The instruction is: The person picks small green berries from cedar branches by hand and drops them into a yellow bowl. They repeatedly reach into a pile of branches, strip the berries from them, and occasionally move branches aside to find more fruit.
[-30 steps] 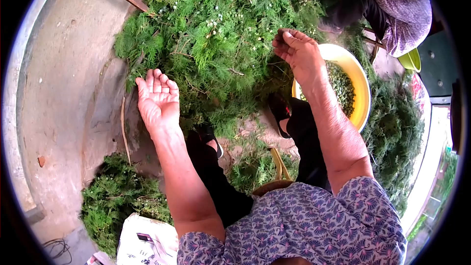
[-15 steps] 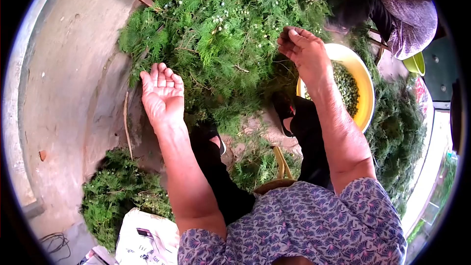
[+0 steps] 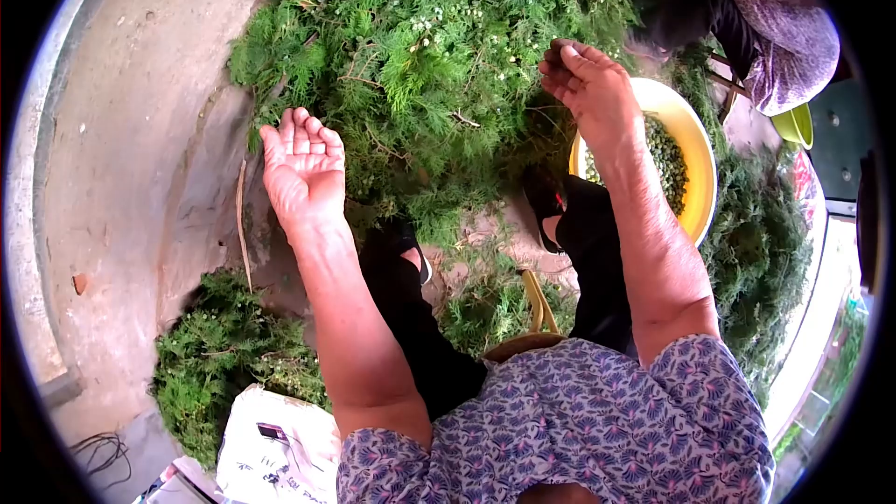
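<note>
My left hand (image 3: 305,166) is palm up with its fingers loosely bent and apart, and nothing lies in it. It hovers at the left edge of a big heap of green conifer branches (image 3: 420,84) that carry small pale cones. My right hand (image 3: 597,98) is raised near the heap's right side, fingers half curled and darkened at the tips, with nothing visible in them. Beneath the right wrist and forearm stands a yellow basin (image 3: 702,163), partly hidden by that arm. Many small green cones (image 3: 665,163) lie in it.
A smaller branch pile (image 3: 224,355) and a white sack (image 3: 280,448) are at lower left. More cut branches (image 3: 756,233) lie right of the basin. Another person (image 3: 784,33) sits at upper right, near a yellow-green container (image 3: 793,124). A wall (image 3: 131,131) borders the left.
Both hands keep nearly the same pose. The view has shifted slightly; my right hand appears a little further right and my left hand a little higher.
</note>
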A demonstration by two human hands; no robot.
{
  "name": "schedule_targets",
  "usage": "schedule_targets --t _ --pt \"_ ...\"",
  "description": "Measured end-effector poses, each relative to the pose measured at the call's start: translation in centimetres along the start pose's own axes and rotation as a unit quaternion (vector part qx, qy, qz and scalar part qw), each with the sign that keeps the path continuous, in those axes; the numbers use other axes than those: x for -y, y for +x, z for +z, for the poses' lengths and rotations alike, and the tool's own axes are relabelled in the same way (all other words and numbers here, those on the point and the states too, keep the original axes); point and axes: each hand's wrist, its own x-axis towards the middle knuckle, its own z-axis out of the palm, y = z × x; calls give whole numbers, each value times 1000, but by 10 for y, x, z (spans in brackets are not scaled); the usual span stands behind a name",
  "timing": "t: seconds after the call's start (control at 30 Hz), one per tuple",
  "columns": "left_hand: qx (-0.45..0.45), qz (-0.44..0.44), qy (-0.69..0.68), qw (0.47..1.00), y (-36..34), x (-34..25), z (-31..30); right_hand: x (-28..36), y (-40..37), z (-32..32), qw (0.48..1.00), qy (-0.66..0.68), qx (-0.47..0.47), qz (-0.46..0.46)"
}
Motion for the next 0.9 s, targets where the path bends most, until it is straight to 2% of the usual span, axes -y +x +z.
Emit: schedule_targets --t 0.7,0.77,0.83,0.87,0.9 --pt "13 -19 -1 1000 1 1 -2 -3 -3 2 1000 -9 -4 -13" --pt "78 -51 -19 995 1 1 -3 -11 3 -4 999 -12 0 -30" --pt "171 -52 30 983 3 4 -9 -9 -15 -6 996 -65 -11 -56" --pt "124 -27 78 989 -2 6 -15 -4 -33 -7 987 -136 -4 -86" --pt "13 26 170 985 -19 13 -6 2 -50 -11 972 -208 9 -107"
